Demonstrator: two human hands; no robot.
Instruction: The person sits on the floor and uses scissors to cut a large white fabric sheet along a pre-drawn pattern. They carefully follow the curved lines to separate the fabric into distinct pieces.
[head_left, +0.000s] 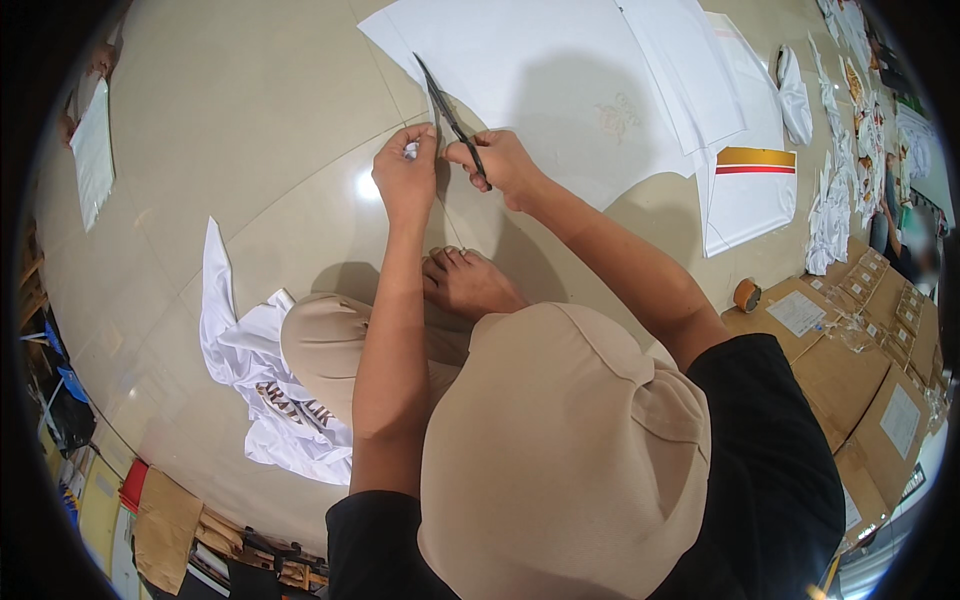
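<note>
My left hand (404,170) pinches a narrow strip along the edge of a large white sheet (558,45) lying on the tiled floor. My right hand (497,163) grips black scissors (443,100), their long blades pointing up and left along that edge, just right of my left fingers. A faint printed motif shows on the sheet. More white sheets (678,85) overlap at its right side, beside a panel with yellow and red bands (753,161). My bare foot (470,285) rests on the floor below my hands.
Crumpled printed white fabric (260,340) lies at my left. Cardboard boxes (850,370) and a tape roll (747,295) are at lower right. A co-worker's hands (100,62) and white bundle (92,150) are at upper left. Rows of fabric (830,220) and another person (885,230) are at far right.
</note>
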